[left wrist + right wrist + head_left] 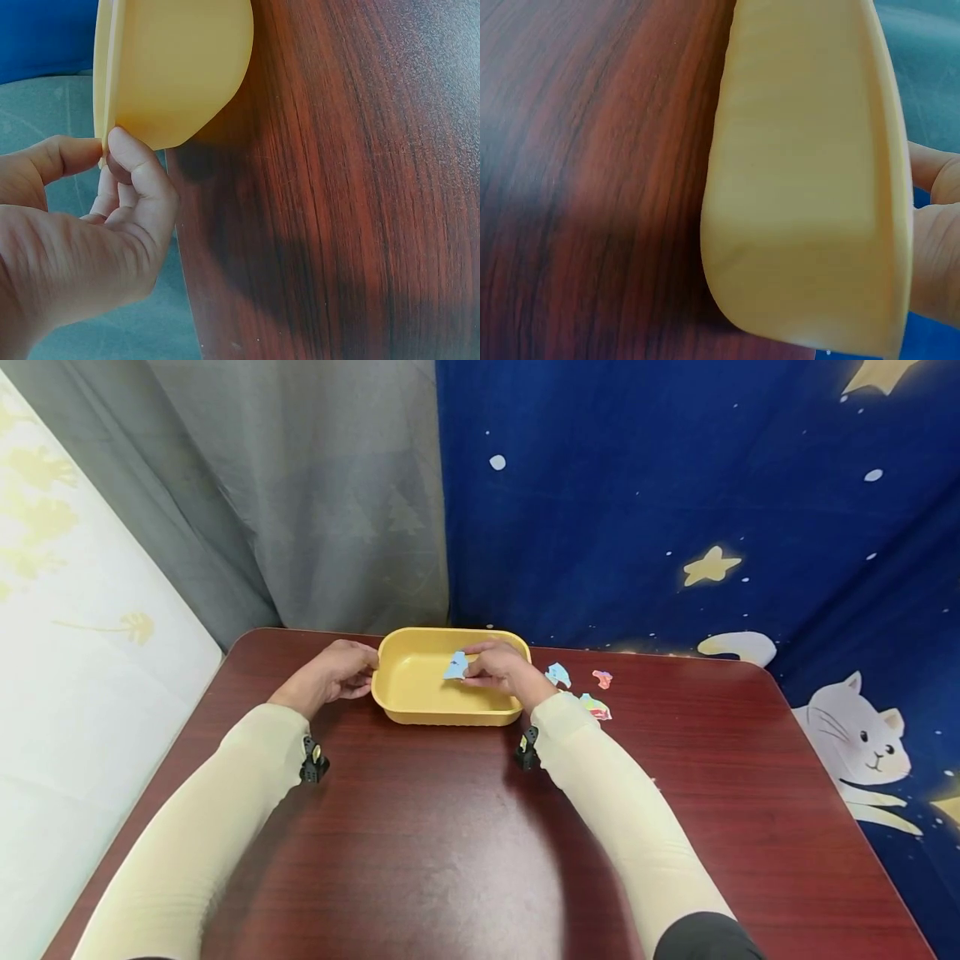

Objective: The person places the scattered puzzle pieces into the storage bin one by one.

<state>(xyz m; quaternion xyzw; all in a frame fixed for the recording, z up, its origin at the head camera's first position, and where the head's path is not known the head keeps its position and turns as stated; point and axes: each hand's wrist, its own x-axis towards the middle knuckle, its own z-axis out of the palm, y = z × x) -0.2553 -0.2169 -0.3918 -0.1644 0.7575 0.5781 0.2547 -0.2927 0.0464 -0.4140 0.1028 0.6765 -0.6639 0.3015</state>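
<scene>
A yellow plastic basin (450, 717) stands near the table's back edge. My left hand (343, 668) pinches its left rim between thumb and forefinger, which the left wrist view shows closely at the basin (180, 67). Over the inside of the basin, my right hand (498, 667) pinches a light blue piece of torn-looking paper or card (456, 666). In the right wrist view the basin wall (802, 172) hides most of the right hand (936, 240) and all of the blue piece.
Right of the basin lie a blue-and-white scrap (558, 674), a small red scrap (602, 679) and a multicoloured scrap (596, 706), partly beside the right sleeve. Grey and blue curtains (570, 527) hang behind the dark red wooden table (420, 843).
</scene>
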